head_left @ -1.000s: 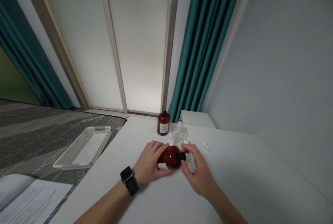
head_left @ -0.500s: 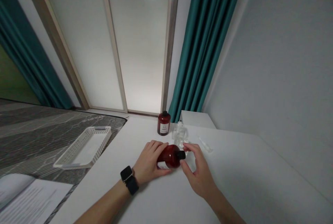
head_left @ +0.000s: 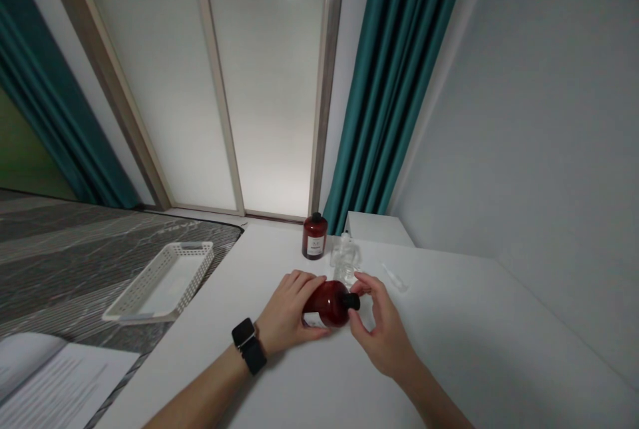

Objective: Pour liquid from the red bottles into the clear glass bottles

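A dark red-brown bottle [head_left: 331, 304] with a black cap [head_left: 352, 300] and a white label lies tilted on its side, its cap pointing right. My left hand [head_left: 289, 306], with a black watch on the wrist, is wrapped round the bottle's body. At the other end, the thumb and fingers of my right hand [head_left: 377, 322] close round the cap from both sides. Behind the hands stands a second red-brown bottle [head_left: 314, 237], upright and capped. Clear glass or plastic bottles [head_left: 345, 256] sit just beyond the held bottle, partly covered by it and my right fingers.
A small clear item [head_left: 395, 279] lies on the white table [head_left: 479, 349] to the right. On the dark patterned surface at left are a white perforated basket [head_left: 194, 289] and an open book [head_left: 64, 376]. A white box [head_left: 379, 228] stands behind the table, near the green curtain.
The bottle has shifted slightly right and toward me in my left hand. My right thumb and fingers have drawn in closer around its cap.
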`<state>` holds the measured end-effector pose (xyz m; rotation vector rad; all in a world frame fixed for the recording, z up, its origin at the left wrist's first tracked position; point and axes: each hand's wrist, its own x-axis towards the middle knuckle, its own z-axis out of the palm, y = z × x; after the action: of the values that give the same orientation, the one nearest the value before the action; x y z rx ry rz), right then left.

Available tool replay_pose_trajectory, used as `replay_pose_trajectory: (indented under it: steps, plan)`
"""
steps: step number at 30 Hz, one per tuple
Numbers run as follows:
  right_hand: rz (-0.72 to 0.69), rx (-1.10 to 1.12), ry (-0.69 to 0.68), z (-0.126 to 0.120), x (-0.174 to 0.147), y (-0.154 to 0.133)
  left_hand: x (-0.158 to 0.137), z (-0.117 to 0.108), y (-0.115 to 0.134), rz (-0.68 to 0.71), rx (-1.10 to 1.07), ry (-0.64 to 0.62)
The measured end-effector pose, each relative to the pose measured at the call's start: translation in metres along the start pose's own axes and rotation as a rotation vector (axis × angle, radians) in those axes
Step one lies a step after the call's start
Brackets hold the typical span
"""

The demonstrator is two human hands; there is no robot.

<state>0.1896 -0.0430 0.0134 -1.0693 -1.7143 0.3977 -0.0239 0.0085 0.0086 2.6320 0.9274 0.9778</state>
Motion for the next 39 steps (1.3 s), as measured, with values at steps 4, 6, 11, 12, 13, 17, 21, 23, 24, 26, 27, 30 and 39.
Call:
replay_pose_trajectory:
  steps: [4, 6, 11, 12, 13, 17, 21, 23, 24, 26, 27, 30, 39]
  plan:
    - [-0.055, -0.009, -0.005, -0.0024, 0.0013, -0.002, -0.0002, 0.0, -0.0002, -0.015, -0.023, 0.0]
    - [-0.026, -0.031, 0.006, -0.0032, 0.0021, -0.0028, -0.0002, -0.0003, -0.0004, -0.019, -0.029, -0.008]
    - [-0.057, -0.008, -0.029, -0.0031, 0.0018, -0.0039, 0.0001, -0.0002, -0.0008, -0.007, -0.037, -0.017]
    - [-0.055, -0.013, -0.021, -0.0027, 0.0015, -0.0037, 0.0001, -0.0001, -0.0008, -0.007, -0.039, -0.015]
    - [-0.039, -0.027, -0.002, -0.0022, 0.0011, -0.0032, 0.0002, 0.0, -0.0009, -0.008, -0.039, -0.011]
    - [0.047, -0.063, 0.052, -0.0002, -0.0002, -0.0001, 0.0004, 0.0001, -0.0006, -0.01, -0.032, -0.012]
    - [0.034, -0.064, 0.018, -0.0009, -0.001, 0.0, 0.0007, -0.0006, 0.0004, -0.007, -0.018, -0.018]
    - [0.031, -0.065, 0.008, -0.0015, -0.0012, -0.0004, 0.0009, -0.001, 0.001, -0.003, -0.015, -0.02]
    - [0.032, -0.061, 0.01, -0.0016, -0.0012, -0.0004, 0.001, -0.0011, 0.0013, 0.0, -0.012, -0.022]
    - [0.024, -0.051, 0.021, -0.0016, -0.001, -0.0002, 0.0014, -0.0011, 0.0016, 0.003, -0.006, -0.025]
    - [0.011, -0.045, 0.023, -0.0015, -0.0009, -0.0001, 0.0016, -0.001, 0.0016, 0.003, -0.005, -0.025]
    - [-0.065, -0.028, 0.006, -0.0017, -0.0004, -0.0016, 0.0019, -0.0002, 0.0014, 0.0, -0.008, -0.028]
    - [-0.072, 0.008, 0.033, -0.009, 0.0014, -0.0005, 0.0012, -0.0052, -0.0066, -0.112, -0.082, 0.045]
